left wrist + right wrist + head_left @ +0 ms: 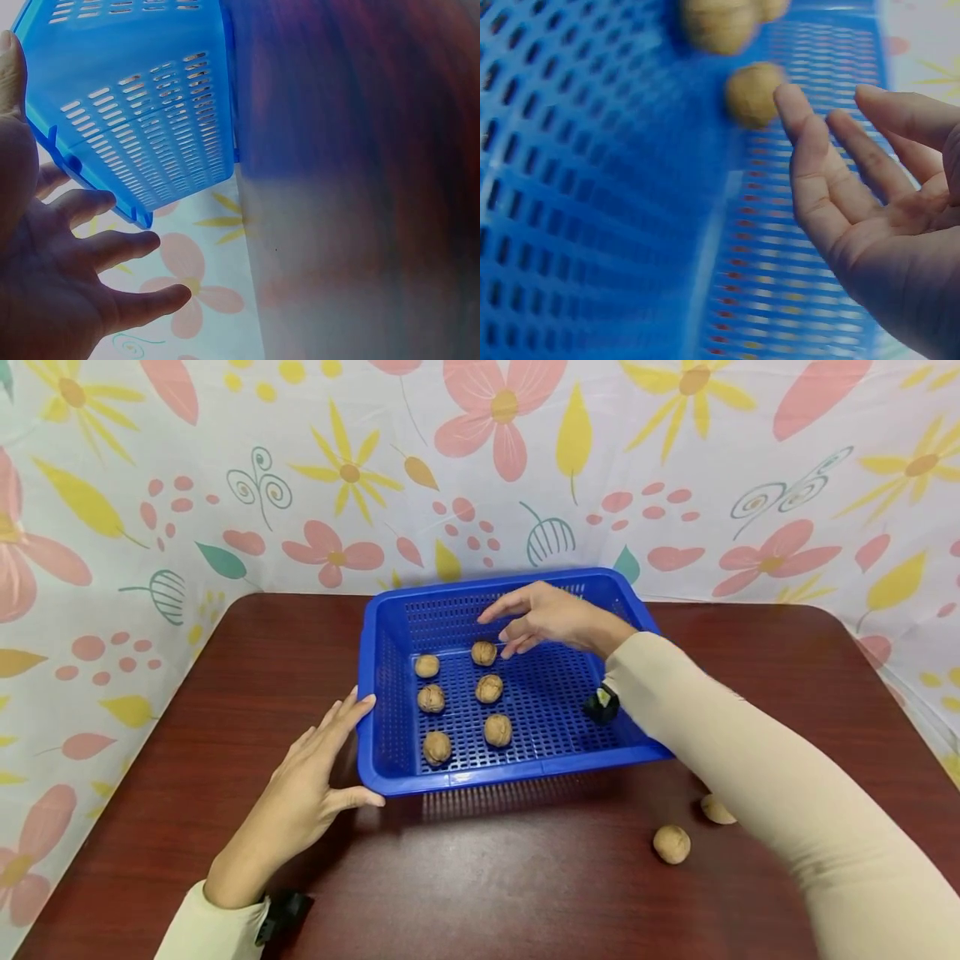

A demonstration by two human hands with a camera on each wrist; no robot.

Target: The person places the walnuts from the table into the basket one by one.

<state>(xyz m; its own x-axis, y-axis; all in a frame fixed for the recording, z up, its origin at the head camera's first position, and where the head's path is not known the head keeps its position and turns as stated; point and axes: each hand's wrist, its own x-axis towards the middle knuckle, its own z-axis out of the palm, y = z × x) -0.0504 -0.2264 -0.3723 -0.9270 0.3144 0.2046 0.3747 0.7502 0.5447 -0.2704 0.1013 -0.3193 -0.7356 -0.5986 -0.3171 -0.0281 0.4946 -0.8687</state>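
A blue perforated basket (375, 693) sits on the dark wooden table (225, 693) and holds several walnuts in two rows. My right hand (536, 614) hovers inside the basket with loose, empty fingers, just right of the far walnut (483, 652); the right wrist view shows that walnut (754, 94) beside my fingertips (795, 105). My left hand (318, 768) lies open against the basket's near-left corner, with the thumb under the front rim. The left wrist view shows the basket's outer wall (142, 105) beside my spread fingers (112, 247).
Two loose walnuts lie on the table right of the basket: one whole (671, 843), one partly behind my right sleeve (716, 810). A floral cloth (480, 468) hangs behind and beside the table.
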